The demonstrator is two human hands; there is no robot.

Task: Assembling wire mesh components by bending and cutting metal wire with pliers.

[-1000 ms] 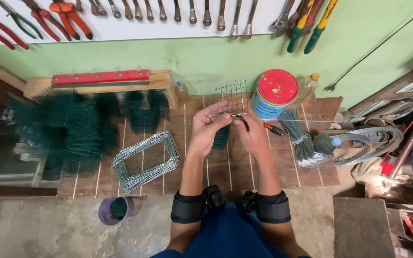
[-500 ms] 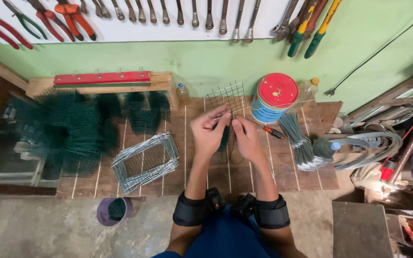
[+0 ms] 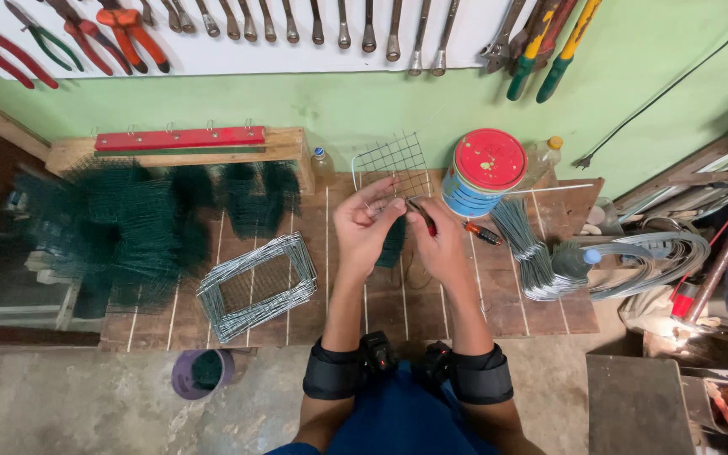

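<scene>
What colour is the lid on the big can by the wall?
Red, with a few pale specks; the lid shows best in the head view.

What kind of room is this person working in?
Probably a small workshop for wire work: pliers and wrenches hang on the wall, and a wooden bench holds a stack of wire frames and green mesh.

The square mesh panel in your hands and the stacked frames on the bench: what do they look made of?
The square grey mesh panel, touched by the left hand, looks like thin bare steel wire: a dull silver open grid, probably welded. The stack of grey rectangular wire frames shows the same matt silver, likely galvanised. The right hand holds red-handled pliers; the grips look plastic-coated.
</scene>
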